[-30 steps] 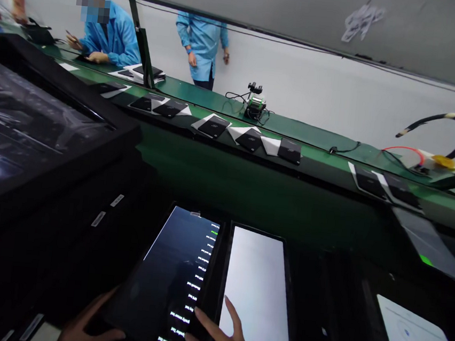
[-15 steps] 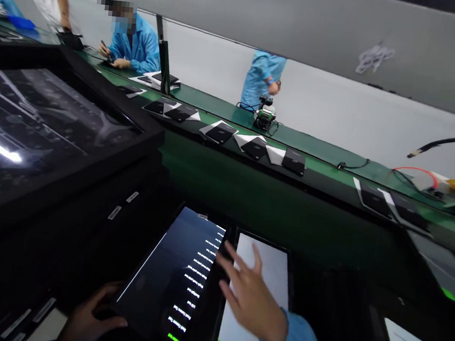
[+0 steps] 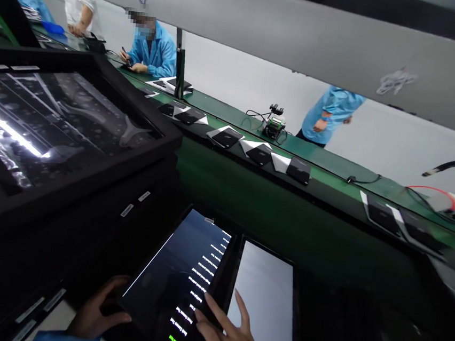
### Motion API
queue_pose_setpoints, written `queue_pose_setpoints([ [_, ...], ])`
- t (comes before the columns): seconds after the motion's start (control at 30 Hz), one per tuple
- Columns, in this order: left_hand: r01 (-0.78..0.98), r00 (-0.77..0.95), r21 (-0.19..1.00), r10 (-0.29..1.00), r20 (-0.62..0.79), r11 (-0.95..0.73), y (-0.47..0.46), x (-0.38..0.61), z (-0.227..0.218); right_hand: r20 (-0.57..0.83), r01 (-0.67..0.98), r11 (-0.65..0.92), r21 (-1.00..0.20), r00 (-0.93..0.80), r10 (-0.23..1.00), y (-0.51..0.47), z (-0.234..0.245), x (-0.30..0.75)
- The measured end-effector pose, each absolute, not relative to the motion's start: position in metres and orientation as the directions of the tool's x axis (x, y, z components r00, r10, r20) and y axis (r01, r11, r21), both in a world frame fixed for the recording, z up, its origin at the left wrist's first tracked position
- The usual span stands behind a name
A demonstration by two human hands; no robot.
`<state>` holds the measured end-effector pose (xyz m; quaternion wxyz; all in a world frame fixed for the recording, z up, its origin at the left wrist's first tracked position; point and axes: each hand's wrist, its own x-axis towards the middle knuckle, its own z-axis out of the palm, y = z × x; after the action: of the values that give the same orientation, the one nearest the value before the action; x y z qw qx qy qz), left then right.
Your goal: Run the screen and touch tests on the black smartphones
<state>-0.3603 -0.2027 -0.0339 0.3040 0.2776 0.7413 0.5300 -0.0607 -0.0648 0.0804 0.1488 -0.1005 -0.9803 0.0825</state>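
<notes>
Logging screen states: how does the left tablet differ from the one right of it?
The left tablet shows a dark screen with a list of text lines; the right tablet shows a blank pale screen. The left hand grips the left tablet's edge and the right hand fingers touch its list; the right tablet lies untouched. Both are lit, side by side.

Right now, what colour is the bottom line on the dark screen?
Green, on the dark tablet, head view.

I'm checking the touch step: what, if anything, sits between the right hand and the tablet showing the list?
Nothing visible does. The right hand already has its fingertips on the tablet, while the left hand grips its left edge.
</notes>
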Motion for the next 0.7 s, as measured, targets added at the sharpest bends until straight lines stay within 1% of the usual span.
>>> queue_pose_setpoints([
  [0.17,0.053,-0.672,0.962,0.722,-0.164,0.268,-0.205,-0.361,-0.044,0.125,0.274,0.924,-0.268,-0.941,0.315,-0.053,0.099,-0.051],
  [0.27,0.076,-0.663,0.961,0.734,-0.151,0.266,-0.207,-0.362,-0.047,0.079,0.315,0.895,-0.316,-0.931,0.356,-0.05,0.103,-0.052],
  [0.43,0.067,-0.658,0.97,0.741,-0.132,0.232,-0.204,-0.359,-0.043,0.11,0.285,0.904,-0.32,-0.936,0.334,-0.052,0.098,-0.063],
  [0.53,0.074,-0.675,0.973,0.73,-0.113,0.219,-0.203,-0.351,-0.036,0.065,0.277,0.906,-0.319,-0.948,0.313,-0.051,0.098,-0.066],
  [0.6,0.089,-0.694,0.97,0.712,-0.102,0.225,-0.204,-0.342,-0.032,0.026,0.347,0.886,-0.307,-0.928,0.372,-0.046,0.106,-0.064],
  [0.7,0.061,-0.724,0.965,0.677,-0.133,0.255,-0.209,-0.328,-0.028,0.028,0.476,0.834,-0.28,-0.864,0.503,-0.034,0.125,-0.058],
])
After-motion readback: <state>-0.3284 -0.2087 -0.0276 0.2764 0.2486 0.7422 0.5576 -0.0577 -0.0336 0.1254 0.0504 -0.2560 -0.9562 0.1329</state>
